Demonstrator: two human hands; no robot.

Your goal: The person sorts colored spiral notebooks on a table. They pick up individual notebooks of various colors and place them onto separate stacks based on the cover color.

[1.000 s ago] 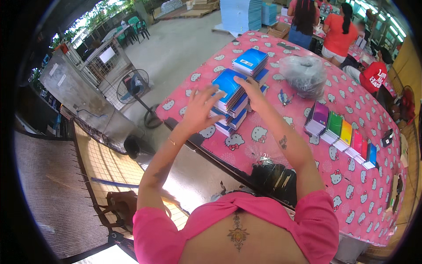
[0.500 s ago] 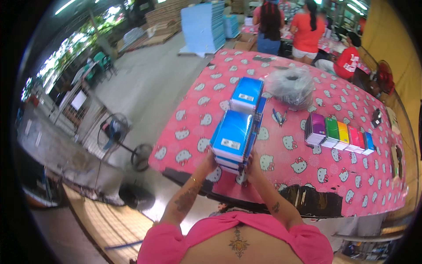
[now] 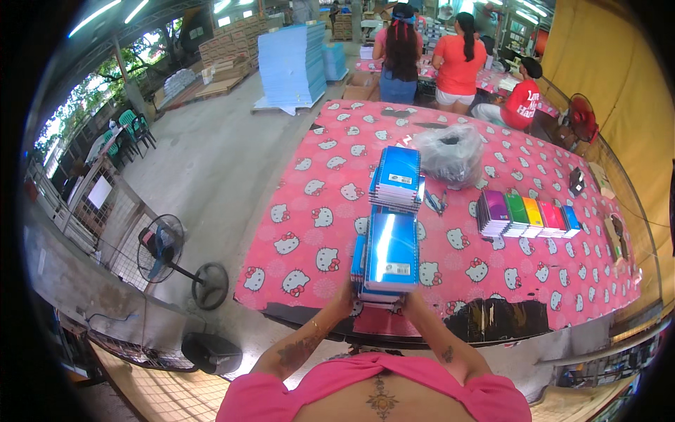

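Near the front of the table, my left hand (image 3: 344, 299) and my right hand (image 3: 415, 304) grip the lower sides of a stack of blue spiral notebooks (image 3: 391, 250) between them. Some fingers are hidden by the stack. Its layers sit unevenly, with lower notebooks jutting out at the left. Just beyond stands another pile of blue notebooks (image 3: 398, 172), its spiral edges showing. Right of that pile lie a few pens (image 3: 436, 202).
A clear plastic bag (image 3: 451, 156) with dark contents sits farther back. Rows of purple, green, yellow, pink and blue notebooks (image 3: 527, 214) lie to the right on the pink-patterned table (image 3: 309, 225). A standing fan (image 3: 165, 250) is at left; several people work beyond.
The held stack has come nearer to me and slightly right, and sits straighter. The far blue pile now shows more of its front edge. My view has tilted up.
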